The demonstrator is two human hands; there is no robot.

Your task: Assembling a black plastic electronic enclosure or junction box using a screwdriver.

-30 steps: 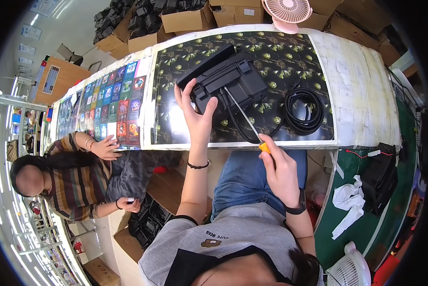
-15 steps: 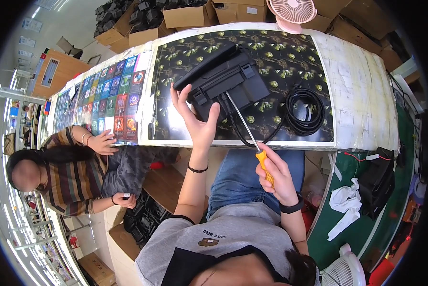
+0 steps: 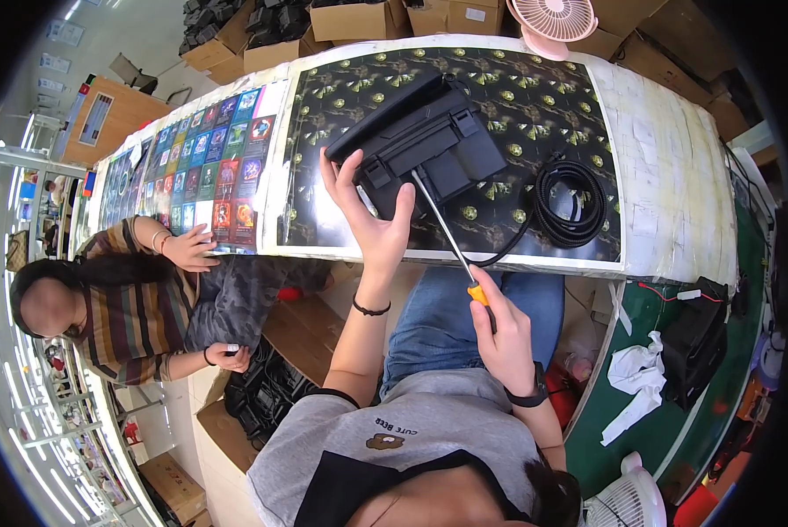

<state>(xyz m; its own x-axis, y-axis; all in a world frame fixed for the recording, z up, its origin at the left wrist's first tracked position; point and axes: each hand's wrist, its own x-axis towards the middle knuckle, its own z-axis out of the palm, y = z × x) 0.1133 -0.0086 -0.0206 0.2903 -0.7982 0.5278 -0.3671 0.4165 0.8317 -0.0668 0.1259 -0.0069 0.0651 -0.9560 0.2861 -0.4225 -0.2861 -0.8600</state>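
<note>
A black plastic device that looks like a desk phone (image 3: 451,149) lies tilted on the dark patterned mat (image 3: 534,97). My left hand (image 3: 378,235) steadies its near-left end, with the fingers at the side and the thumb on the near face. In my right hand (image 3: 508,342) is a screwdriver (image 3: 445,221), its yellow and black handle partly covered by my fingers. The long metal shaft points up and left, and its tip meets the device's near edge beside my left thumb. Whether a screw sits under the tip I cannot tell. A black cable (image 3: 548,211) lies coiled to the right.
Another person's hand (image 3: 190,249) rests on the table edge at left, by a sheet of coloured pictures (image 3: 205,167). A pink fan (image 3: 548,39) stands at the far edge. Cardboard boxes (image 3: 359,22) of black parts lie beyond. White cloth (image 3: 636,373) lies on the green surface at right.
My right hand has shifted its grip round the screwdriver handle, hiding more of it. The tip stays at the device, and my left hand keeps its hold. The whole view has shifted slightly.
</note>
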